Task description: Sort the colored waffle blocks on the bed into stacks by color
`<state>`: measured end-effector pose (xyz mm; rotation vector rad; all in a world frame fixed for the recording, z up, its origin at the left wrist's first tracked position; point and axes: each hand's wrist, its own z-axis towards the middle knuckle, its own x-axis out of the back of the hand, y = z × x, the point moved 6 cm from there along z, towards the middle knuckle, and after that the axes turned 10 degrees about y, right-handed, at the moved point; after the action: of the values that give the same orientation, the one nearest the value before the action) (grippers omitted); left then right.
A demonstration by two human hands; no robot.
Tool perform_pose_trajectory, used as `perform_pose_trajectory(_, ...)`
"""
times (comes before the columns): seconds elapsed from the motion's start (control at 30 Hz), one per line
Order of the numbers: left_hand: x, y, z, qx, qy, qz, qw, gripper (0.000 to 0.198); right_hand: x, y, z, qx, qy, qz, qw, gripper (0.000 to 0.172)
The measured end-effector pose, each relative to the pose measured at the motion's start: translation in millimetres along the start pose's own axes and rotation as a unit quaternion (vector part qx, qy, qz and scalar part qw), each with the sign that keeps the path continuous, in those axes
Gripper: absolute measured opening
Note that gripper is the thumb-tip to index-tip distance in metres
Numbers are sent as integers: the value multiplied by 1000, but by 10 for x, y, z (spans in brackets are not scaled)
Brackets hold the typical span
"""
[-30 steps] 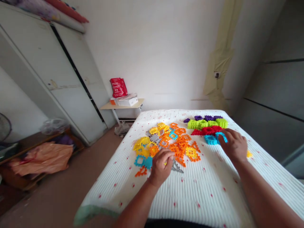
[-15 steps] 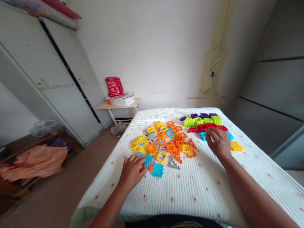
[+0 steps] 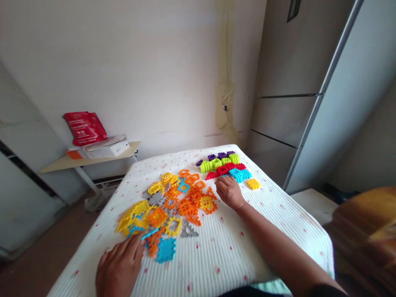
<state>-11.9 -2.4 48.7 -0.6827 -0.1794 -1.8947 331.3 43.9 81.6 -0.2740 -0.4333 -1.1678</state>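
Loose plastic interlocking tiles with toothed edges lie in a heap on the bed, among them orange tiles (image 3: 185,206), yellow tiles (image 3: 133,216) and grey tiles (image 3: 156,199). At the heap's near left, my left hand (image 3: 119,266) pinches a tilted blue tile (image 3: 150,234) at its fingertips. A flat blue square tile (image 3: 166,250) lies just right of it. My right hand (image 3: 229,192) is closed, fingers curled down beside the row of blue tiles (image 3: 240,175); whatever its fingers hold is hidden. Behind that row are red tiles (image 3: 227,168), green tiles (image 3: 213,165) and purple tiles (image 3: 221,155).
A single yellow tile (image 3: 253,184) lies right of the blue row. The bed has a white ribbed cover (image 3: 213,255). A small side table (image 3: 58,164) at the left carries a red bag (image 3: 85,127) and a white box (image 3: 116,147). A grey fridge (image 3: 278,115) stands at the right.
My view has turned right, so the bed and tiles appear further left. The blue tile at my left fingertips is now tilted up. My right hand has shifted toward the blue row's left end.
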Motion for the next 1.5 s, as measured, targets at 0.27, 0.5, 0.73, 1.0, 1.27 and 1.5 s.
perform_pose_trajectory(0.27,-147,257,433,83,71,-106,988,30,-233,-150,-88,-143,-113,219,959,20)
perform_pose_trajectory(0.5,-504,984,869,106,61,-260,958,28,-435,-261,-277,-441,-158,516,718,35)
perform_pose_trajectory(0.73,-642,1296,866,171,51,-364,914,24,-342,-220,-263,-511,-106,599,607,41)
perform_pose_trajectory(1.0,-951,1110,568,484,-66,-558,671,38,-415,-361,-289,-452,-173,615,623,39)
perform_pose_trajectory(1.27,-987,1019,546,549,-34,-549,629,29,-204,-461,-182,-207,-152,319,912,44)
perform_pose_trajectory(1.5,-1095,985,467,537,-43,-541,646,37,-222,-642,-239,-191,-167,231,939,44)
